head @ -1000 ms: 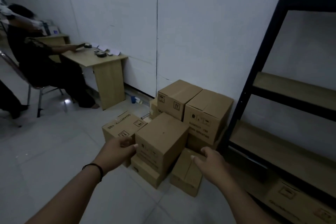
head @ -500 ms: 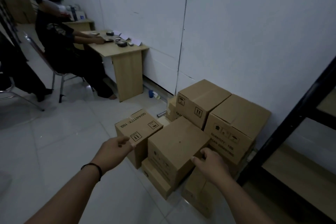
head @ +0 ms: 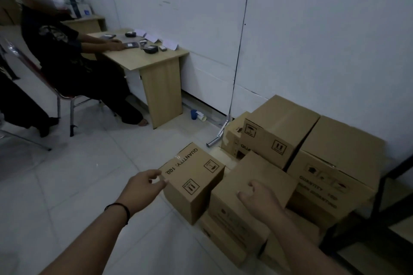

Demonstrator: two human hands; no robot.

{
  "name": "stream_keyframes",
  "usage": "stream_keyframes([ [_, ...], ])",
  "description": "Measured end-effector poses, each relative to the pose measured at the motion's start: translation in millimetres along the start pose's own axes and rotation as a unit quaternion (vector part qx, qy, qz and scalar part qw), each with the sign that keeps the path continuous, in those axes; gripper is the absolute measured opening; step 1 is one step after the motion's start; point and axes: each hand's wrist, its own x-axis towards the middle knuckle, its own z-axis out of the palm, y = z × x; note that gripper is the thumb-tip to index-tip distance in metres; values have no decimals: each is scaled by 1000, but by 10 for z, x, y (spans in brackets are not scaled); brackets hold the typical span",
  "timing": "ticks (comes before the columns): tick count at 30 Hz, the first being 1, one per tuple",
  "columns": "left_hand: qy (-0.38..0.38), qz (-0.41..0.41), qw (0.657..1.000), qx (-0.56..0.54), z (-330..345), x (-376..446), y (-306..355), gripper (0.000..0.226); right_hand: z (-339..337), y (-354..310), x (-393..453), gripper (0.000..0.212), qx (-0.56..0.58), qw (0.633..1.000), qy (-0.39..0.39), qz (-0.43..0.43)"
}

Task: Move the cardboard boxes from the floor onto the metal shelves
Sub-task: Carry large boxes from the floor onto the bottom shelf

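A person's two bare hands reach toward a cluster of cardboard boxes on a white tiled floor. The left hand — a dark band on its wrist — hangs with loosely curled fingers at the near left corner of the small box, holding nothing; whether the fingertips touch the cardboard cannot be told. The right hand hovers relaxed and spread, empty, over the top of the middle box, and contact there is likewise unclear.

The small box stands directly ahead of the left hand, its printed top face reading "QUANTITY: 100", its long axis running away from the hand toward the wall. The middle box lies under the right hand, tilted, resting on a flatter box beneath it, its long axis also pointing away toward the wall. Beyond the right hand two larger boxes sit against the wall: the rear box and, right of it, the large box.

To the right of the right hand, the dark frame of the metal shelves stands beside the pile. Well beyond the left hand, a seated person works at a wooden desk.
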Motion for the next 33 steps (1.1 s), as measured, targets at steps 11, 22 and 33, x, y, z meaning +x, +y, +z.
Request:
stream_keyframes([
  [11, -67, 31, 996, 44, -64, 1497, 59, 44, 255, -515, 1035, 46, 37, 998, -14, 45],
  [22, -141, 14, 986, 86, 204, 3320, 309, 60, 325, -795, 2304, 63, 83, 987, -39, 131],
  [33, -256, 14, 959, 123, 459, 4820, -79, 72, 1047, -990, 3073, 64, 146, 952, -39, 265],
])
